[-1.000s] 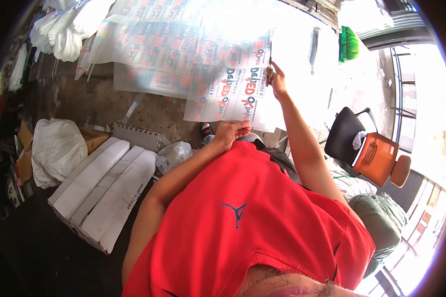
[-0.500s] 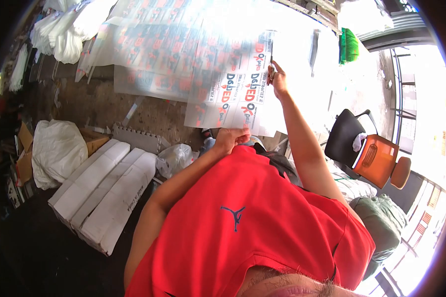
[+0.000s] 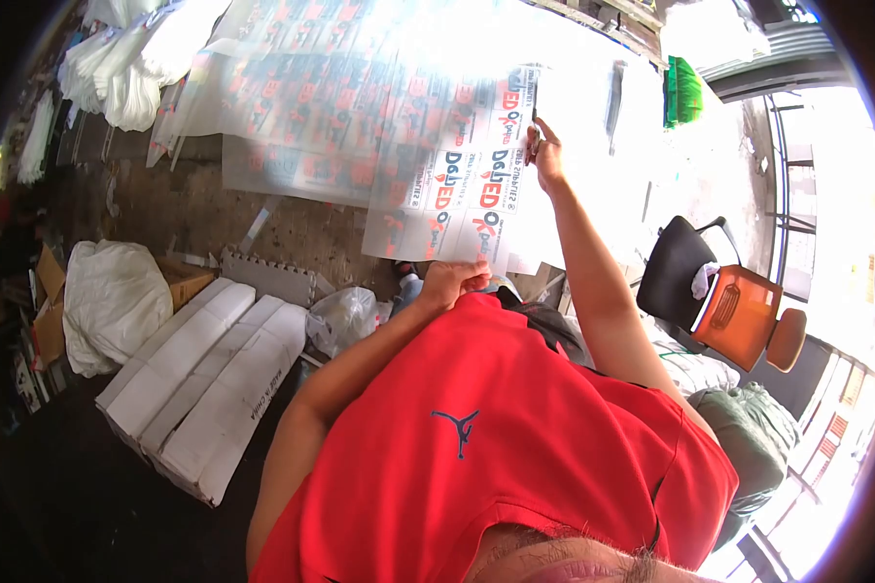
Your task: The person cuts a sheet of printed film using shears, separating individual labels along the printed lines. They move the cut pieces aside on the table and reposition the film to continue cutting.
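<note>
A translucent plastic sheet printed with red and dark lettering (image 3: 428, 214) lies over the bright table and hangs past its near edge. My left hand (image 3: 454, 282) pinches the sheet's near edge, close to my red shirt. Further out, my right hand (image 3: 546, 155) is closed around scissors (image 3: 534, 136), whose dark blades point away from me along the sheet's right printed edge. Glare hides much of the sheet's far part, and how far apart the blades are cannot be made out.
More printed sheets (image 3: 297, 107) are spread at the left of the table. White boxes (image 3: 209, 379) and a white sack (image 3: 117, 306) stand at lower left. An orange and black chair (image 3: 729, 301) and a green bag (image 3: 749, 447) are on the right. White plastic bundles (image 3: 126, 73) hang at upper left.
The sheet's near right corner has shifted slightly, and its lower edge looks different beside my left hand. Both hands keep their grips with hardly any movement.
</note>
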The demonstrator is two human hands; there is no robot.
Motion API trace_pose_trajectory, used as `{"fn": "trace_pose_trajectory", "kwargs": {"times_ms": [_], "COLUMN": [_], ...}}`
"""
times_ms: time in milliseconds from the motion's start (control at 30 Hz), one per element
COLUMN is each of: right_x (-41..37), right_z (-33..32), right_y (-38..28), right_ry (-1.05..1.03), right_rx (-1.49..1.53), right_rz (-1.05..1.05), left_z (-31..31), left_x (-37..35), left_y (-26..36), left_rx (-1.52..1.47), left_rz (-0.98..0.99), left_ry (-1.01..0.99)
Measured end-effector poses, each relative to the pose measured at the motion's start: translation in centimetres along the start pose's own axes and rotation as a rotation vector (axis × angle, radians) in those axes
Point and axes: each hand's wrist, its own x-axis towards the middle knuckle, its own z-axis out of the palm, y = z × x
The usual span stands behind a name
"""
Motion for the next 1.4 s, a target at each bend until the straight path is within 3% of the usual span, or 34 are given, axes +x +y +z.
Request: {"fn": "trace_pose_trajectory", "kwargs": {"times_ms": [67, 267, 500, 1100, 1267, 1400], "right_x": [1.0, 1.3, 2.7, 5.7, 3.2, -2.3], "right_z": [-0.4, -0.8, -1.2, -1.8, -2.7, -5.5], "right_y": [0.3, -1.1, -1.3, -2.7, -5.6, -6.3], "right_ry": [0.028, -0.049, 0.031, -0.042, 0.066, 0.013], "right_rx": [0.154, 0.082, 0.173, 0.131, 0.173, 0.089], "right_rz": [0.016, 0.043, 0.019, -0.017, -0.091, -0.094], "left_z": [-0.4, -0.4, -0.5, 0.3, 0.0, -1.2], "left_x": [0.2, 0.6, 0.5, 1.7, 6.6, 9.7], "left_y": [-0.3, -0.6, -0.9, -1.5, -2.3, -4.1], "left_rx": [0.013, -0.018, 0.004, -0.037, -0.063, -0.051], "left_rz": [-0.043, -0.011, -0.052, 0.016, -0.063, -0.201], "left_ry": [-0.004, -0.005, 0.006, 0.003, -0.011, -0.063]}}
